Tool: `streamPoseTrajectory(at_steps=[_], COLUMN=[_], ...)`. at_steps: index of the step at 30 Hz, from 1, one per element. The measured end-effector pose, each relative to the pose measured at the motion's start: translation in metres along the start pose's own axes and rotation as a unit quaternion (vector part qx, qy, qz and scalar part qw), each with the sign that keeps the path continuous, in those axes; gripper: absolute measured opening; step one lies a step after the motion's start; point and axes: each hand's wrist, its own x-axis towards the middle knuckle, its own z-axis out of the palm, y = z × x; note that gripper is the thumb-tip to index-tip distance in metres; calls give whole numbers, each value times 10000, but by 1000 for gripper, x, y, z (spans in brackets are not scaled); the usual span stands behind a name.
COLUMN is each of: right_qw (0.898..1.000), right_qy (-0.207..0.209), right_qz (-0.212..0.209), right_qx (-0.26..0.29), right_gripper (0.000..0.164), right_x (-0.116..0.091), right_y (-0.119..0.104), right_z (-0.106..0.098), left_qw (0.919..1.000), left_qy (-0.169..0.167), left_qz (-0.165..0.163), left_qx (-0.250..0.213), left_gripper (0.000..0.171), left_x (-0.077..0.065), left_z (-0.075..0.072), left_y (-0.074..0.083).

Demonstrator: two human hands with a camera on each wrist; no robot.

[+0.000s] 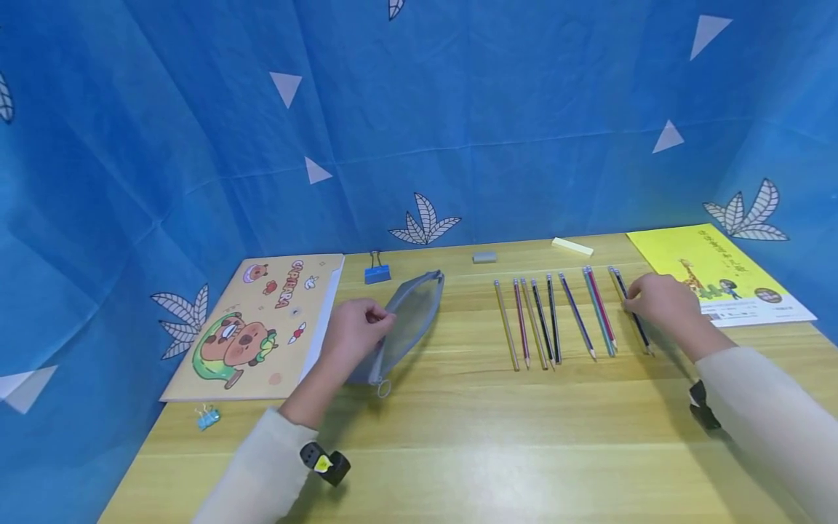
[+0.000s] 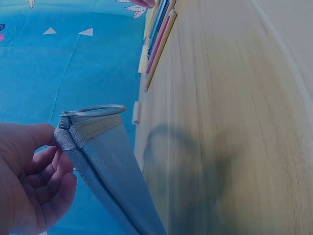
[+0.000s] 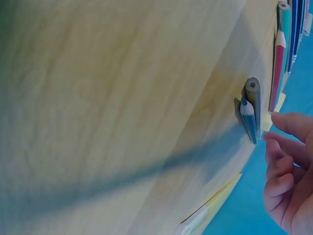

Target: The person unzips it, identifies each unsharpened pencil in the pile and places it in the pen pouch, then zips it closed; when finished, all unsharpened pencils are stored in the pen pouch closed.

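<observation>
My left hand (image 1: 353,333) pinches one edge of a grey mesh zip pouch (image 1: 419,313), holding it tilted above the table. The pouch's mouth gapes, and a metal ring hangs from its near corner. In the left wrist view, thumb and forefinger grip the pouch's corner (image 2: 68,134). Far to the right, my right hand (image 1: 664,300) is at a pair of pencils (image 1: 636,327), thumb and forefinger apart beside them. The right wrist view shows these pencils (image 3: 250,105) lying on the table just off the fingertips. To their left lie several more pencils (image 1: 550,320), roughly side by side.
A capybara folder (image 1: 262,327) lies at the left, a light blue clip (image 1: 208,418) before it. Behind the pouch stands a blue binder clip (image 1: 377,274). A grey eraser (image 1: 484,257) and a pale stick (image 1: 572,247) lie at the back. A yellow booklet (image 1: 720,273) is at the right.
</observation>
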Motion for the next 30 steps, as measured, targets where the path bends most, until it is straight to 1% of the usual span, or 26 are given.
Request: streamPoseTrajectory(at_steps=[4, 9, 13, 17, 21, 25, 30], right_qw=[9999, 9998, 9984, 9952, 9932, 9919, 9916], right_qy=[-95, 21, 134, 156, 134, 70, 33], right_qz=[51, 133, 253, 284, 303, 280, 177], right_qx=[60, 145, 488, 921, 1117, 1240, 1283], right_gripper=[26, 32, 38, 44, 48, 49, 43], right_x=[1, 1, 2, 2, 1, 0, -2], right_y=[0, 4, 8, 12, 14, 13, 10], right_z=[2, 7, 13, 17, 19, 19, 18], left_qw=[10000, 10000, 9999, 9999, 9999, 9999, 9999], left_qy=[54, 75, 67, 52, 50, 44, 15], left_qz=[-10, -39, -75, -45, -51, -97, -96], left_qx=[24, 17, -76, -140, -141, -114, -94], left_gripper=[13, 13, 12, 12, 12, 12, 13], left_x=[1, 1, 1, 0, -1, -1, -1], left_z=[3, 5, 5, 5, 5, 6, 7], left_y=[-1, -2, -3, -2, 0, 0, 0])
